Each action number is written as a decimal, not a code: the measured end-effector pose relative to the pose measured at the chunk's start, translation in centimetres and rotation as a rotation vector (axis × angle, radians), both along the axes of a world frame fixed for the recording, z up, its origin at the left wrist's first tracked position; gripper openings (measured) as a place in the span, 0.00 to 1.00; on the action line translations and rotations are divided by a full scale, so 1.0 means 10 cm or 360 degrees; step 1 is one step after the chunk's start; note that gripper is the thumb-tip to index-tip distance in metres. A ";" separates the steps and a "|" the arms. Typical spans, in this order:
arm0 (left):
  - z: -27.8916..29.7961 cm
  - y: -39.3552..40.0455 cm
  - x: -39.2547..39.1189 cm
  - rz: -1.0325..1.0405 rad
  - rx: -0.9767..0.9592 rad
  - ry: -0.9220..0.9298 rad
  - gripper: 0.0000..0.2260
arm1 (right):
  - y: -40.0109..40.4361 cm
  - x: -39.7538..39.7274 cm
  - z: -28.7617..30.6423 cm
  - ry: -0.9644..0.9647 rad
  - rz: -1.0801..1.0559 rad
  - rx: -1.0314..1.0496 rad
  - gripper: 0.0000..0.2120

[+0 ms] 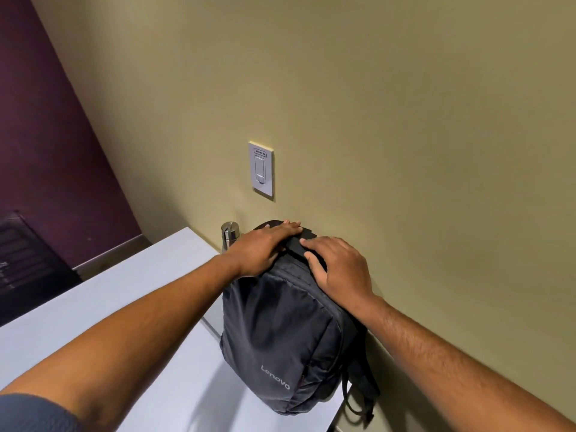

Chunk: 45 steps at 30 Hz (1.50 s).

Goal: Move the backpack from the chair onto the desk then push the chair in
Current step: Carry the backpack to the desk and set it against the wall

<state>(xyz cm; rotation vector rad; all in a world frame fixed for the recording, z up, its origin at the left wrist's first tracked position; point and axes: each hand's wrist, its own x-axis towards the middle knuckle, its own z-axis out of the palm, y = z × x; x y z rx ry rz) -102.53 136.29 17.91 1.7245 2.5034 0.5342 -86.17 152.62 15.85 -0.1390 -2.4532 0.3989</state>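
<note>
A dark grey backpack (280, 335) with a Lenovo logo stands upright on the white desk (124, 307), leaning against the beige wall. My left hand (261, 247) lies flat on its top left, fingers stretched toward the wall. On the top right rests my right hand (339, 266), fingers spread beside the black carry handle. Both hands press on the bag without clearly gripping it. A strap hangs off the desk's right edge. The chair is out of view.
A metal bottle (229, 236) stands on the desk just left of the backpack, against the wall. A white wall switch plate (261, 169) sits above it. A dark object (28, 254) lies beyond the desk at the far left, by a purple wall.
</note>
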 end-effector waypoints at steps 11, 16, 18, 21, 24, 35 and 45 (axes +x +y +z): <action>-0.06 -0.11 0.07 0.0348 0.0288 -0.0198 0.28 | 0.00 -0.05 0.08 -0.0101 -0.0028 -0.0144 0.13; -0.43 -0.41 0.10 0.0772 0.0708 -0.0620 0.29 | -0.14 -0.07 0.17 -0.0184 0.0063 -0.0074 0.19; -0.60 -0.47 0.17 0.0991 0.0865 -0.0883 0.30 | -0.24 -0.10 0.20 -0.0234 0.0099 -0.0013 0.23; -0.92 -0.53 0.32 0.1311 0.0990 -0.1184 0.29 | -0.43 -0.16 0.24 -0.0325 0.0144 0.0133 0.28; -1.33 -0.54 0.54 0.1702 0.1058 -0.1521 0.29 | -0.59 -0.21 0.24 -0.0431 0.0229 0.0286 0.32; -1.75 -0.07 1.16 0.2610 0.1083 -0.2594 0.53 | -0.50 -0.22 0.13 -0.0669 0.0288 0.0800 0.40; -1.63 0.43 0.82 0.2800 0.0984 -0.2555 0.47 | -0.21 -0.25 0.09 -0.0670 0.0328 0.0716 0.40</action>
